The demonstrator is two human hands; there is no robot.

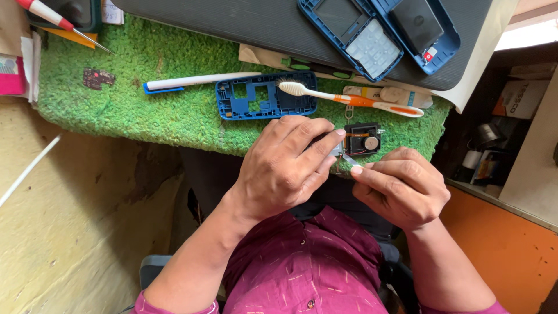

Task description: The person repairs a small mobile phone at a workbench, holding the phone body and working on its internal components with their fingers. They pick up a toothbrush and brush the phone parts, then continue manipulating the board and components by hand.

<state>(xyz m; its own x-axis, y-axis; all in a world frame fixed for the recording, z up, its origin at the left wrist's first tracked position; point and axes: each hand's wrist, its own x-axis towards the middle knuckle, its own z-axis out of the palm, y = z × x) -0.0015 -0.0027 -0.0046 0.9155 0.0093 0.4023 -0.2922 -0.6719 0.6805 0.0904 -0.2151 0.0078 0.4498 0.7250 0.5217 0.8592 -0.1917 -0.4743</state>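
Hands meet at the lower edge of the green fuzzy surface [145,116], right of frame centre. Left hand [285,166] curls shut, its fingers pressing a small black module [361,138] with a round silver part. Right hand [401,186] pinches a thin metal tool [350,159], its tip touching that module. Just above lie a blue phone frame [264,96] and a white-and-orange toothbrush [349,99]; an opened blue phone [378,32] sits upper right.
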